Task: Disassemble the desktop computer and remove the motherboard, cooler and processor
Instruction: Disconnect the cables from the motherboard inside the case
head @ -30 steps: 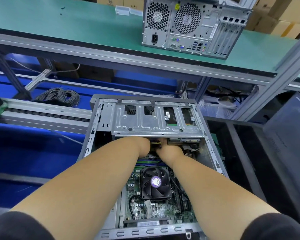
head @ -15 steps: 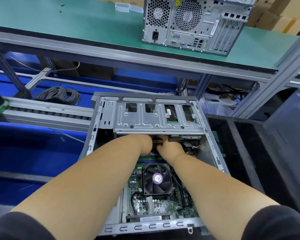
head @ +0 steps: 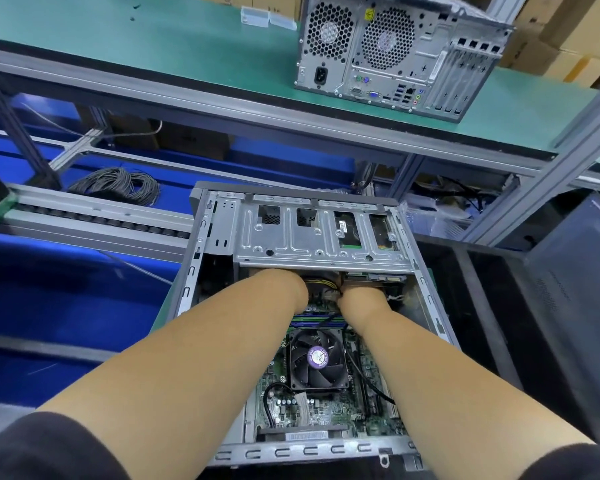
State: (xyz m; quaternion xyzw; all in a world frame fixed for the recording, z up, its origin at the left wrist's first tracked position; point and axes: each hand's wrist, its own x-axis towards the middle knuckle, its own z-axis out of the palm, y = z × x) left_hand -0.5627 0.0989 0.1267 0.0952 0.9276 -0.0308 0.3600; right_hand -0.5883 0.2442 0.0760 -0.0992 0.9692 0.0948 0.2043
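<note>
An open grey desktop case point(head: 201, 258) lies in front of me. Inside it is the green motherboard point(head: 329, 412), with a black cooler fan point(head: 317, 358) with a purple hub on top. The processor is hidden. Both forearms reach in to the edge of the metal drive cage point(head: 319, 237). My left hand point(head: 288, 287) goes under the cage, and its fingers are hidden. My right hand point(head: 359, 299) is curled beside it, and its thumb side presses against a bundle of yellow and black wires point(head: 321, 284) between the two hands.
A second closed computer tower point(head: 395, 53) stands on the green bench point(head: 153, 46) behind. A coil of grey cable point(head: 118, 185) lies at the left on a blue surface. Dark bins point(head: 534, 323) stand to the right of the case.
Both hands stay at the wire bundle under the drive cage. Only the camera has shifted slightly.
</note>
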